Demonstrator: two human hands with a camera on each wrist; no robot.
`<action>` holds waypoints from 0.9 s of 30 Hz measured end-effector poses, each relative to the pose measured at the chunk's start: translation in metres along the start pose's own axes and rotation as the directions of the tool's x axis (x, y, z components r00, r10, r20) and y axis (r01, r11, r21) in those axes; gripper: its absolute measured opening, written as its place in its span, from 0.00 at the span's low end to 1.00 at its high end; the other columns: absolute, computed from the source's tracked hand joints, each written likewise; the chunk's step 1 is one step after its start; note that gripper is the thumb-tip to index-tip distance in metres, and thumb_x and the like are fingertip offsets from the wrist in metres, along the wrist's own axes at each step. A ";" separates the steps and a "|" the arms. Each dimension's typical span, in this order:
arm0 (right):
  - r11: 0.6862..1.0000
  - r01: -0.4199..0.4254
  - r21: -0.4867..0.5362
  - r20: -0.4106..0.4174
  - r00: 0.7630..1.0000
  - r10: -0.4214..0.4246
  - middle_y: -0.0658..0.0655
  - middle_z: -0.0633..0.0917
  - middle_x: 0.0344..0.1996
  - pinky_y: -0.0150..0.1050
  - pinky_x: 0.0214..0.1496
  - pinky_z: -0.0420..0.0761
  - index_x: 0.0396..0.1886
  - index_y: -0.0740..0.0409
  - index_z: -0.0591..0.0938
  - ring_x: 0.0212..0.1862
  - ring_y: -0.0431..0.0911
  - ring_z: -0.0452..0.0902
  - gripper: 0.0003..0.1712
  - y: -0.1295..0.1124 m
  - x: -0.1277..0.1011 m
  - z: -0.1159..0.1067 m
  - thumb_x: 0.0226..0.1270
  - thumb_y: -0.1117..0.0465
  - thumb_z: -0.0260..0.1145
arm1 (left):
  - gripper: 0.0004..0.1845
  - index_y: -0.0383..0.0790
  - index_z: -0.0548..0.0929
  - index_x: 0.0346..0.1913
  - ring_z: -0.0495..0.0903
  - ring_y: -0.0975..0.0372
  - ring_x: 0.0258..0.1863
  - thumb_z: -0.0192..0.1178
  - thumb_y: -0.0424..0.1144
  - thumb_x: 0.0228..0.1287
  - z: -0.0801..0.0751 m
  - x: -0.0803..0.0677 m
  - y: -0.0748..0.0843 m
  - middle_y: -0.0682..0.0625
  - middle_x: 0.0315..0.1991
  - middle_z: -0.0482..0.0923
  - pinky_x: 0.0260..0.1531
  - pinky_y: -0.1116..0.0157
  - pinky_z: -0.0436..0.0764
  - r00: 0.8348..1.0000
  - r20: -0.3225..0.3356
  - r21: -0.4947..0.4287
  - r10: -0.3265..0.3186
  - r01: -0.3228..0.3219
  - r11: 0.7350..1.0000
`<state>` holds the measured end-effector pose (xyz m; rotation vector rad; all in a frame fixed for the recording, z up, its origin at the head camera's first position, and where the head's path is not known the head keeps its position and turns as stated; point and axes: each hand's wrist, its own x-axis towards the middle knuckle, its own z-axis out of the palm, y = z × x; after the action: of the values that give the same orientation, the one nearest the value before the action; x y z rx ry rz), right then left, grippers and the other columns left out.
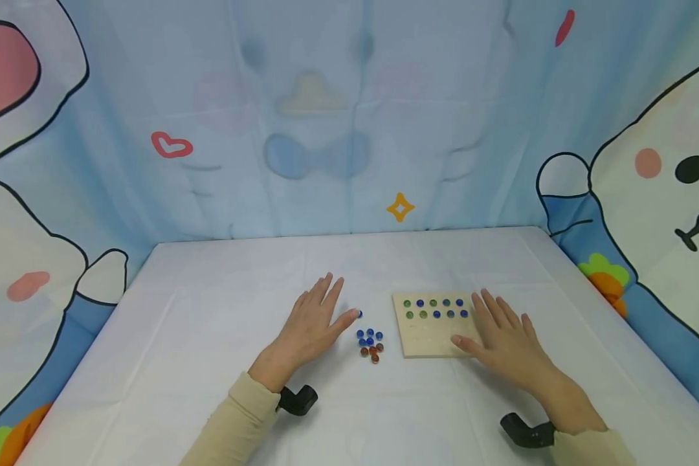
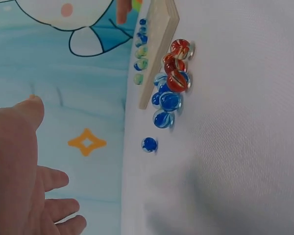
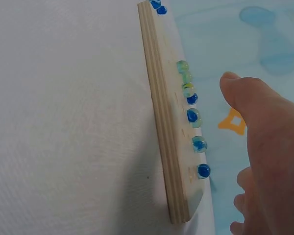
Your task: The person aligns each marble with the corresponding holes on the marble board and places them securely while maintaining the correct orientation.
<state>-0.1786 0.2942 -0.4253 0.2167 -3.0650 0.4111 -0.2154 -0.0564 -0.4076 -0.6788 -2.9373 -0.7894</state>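
From the head camera we see our left hand (image 1: 311,327) lying flat on the white tablecloth (image 1: 210,362), fingers straight and slightly spread, holding nothing. A single loose blue glass marble (image 1: 359,314) sits just at its thumb tip, and a small cluster of blue and red glass marbles (image 1: 371,344) lies near, between the hand and the square pale wooden peg board (image 1: 428,340). Our right hand (image 1: 503,340) rests with straight, spread fingers over the board's right edge; two rows of green and blue marbles (image 1: 435,309) sit in the board's far dimples.

From the left wrist we see the left hand (image 2: 19,171) with its fingers loose and apart, the lone blue marble (image 2: 149,144) apart from the cluster (image 2: 170,93), which lies against the board's edge (image 2: 157,54). We judge that a careless sweep of this hand could scatter these marbles, since nothing on the smooth cloth holds them.

From the right wrist we see the right hand (image 3: 267,147), fingers relaxed and gripping nothing, close over the board (image 3: 169,147). The seated marbles (image 3: 193,117) perch shallowly, so we judge that a nudge or tilt of the board could roll them out.
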 end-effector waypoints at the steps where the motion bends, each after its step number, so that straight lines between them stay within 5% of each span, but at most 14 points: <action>1: 1.000 -0.001 0.001 0.000 1.000 0.001 0.70 0.48 0.78 0.78 0.67 0.42 0.79 0.63 0.48 0.75 0.72 0.43 0.58 0.000 0.000 0.002 0.67 0.28 0.54 | 0.40 0.40 0.54 0.78 0.50 0.48 0.79 0.43 0.62 0.75 0.001 0.001 0.000 0.41 0.79 0.49 0.75 0.45 0.54 1.000 -0.008 -0.018 0.007 -0.007 1.000; 9: 1.000 -0.009 0.013 0.011 1.000 0.009 0.71 0.50 0.77 0.80 0.66 0.43 0.78 0.65 0.50 0.75 0.73 0.45 0.58 0.004 -0.002 0.012 0.66 0.29 0.55 | 0.28 0.39 0.66 0.73 0.67 0.48 0.71 0.47 0.51 0.78 0.011 0.010 0.002 0.41 0.72 0.65 0.69 0.50 0.68 1.000 -0.023 -0.141 0.014 -0.017 0.990; 15: 1.000 -0.009 0.026 0.026 1.000 0.008 0.72 0.51 0.77 0.81 0.64 0.43 0.78 0.65 0.50 0.74 0.73 0.46 0.58 0.007 -0.003 0.017 0.66 0.30 0.56 | 0.20 0.37 0.74 0.66 0.79 0.53 0.56 0.50 0.42 0.77 0.019 0.019 0.001 0.42 0.61 0.76 0.55 0.55 0.80 0.998 -0.061 -0.212 0.034 -0.046 0.976; 27: 0.999 -0.005 0.050 0.031 1.000 0.004 0.70 0.51 0.78 0.76 0.69 0.35 0.79 0.62 0.51 0.76 0.70 0.43 0.57 0.015 -0.007 0.025 0.65 0.29 0.57 | 0.12 0.41 0.83 0.53 0.81 0.59 0.47 0.53 0.35 0.74 0.029 0.035 0.001 0.48 0.50 0.84 0.47 0.62 0.82 0.998 -0.055 -0.284 -0.032 0.015 0.959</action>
<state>-0.1747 0.3023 -0.4540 0.2196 -3.0881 0.4896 -0.2442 -0.0273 -0.4278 -0.6213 -2.8109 -1.2267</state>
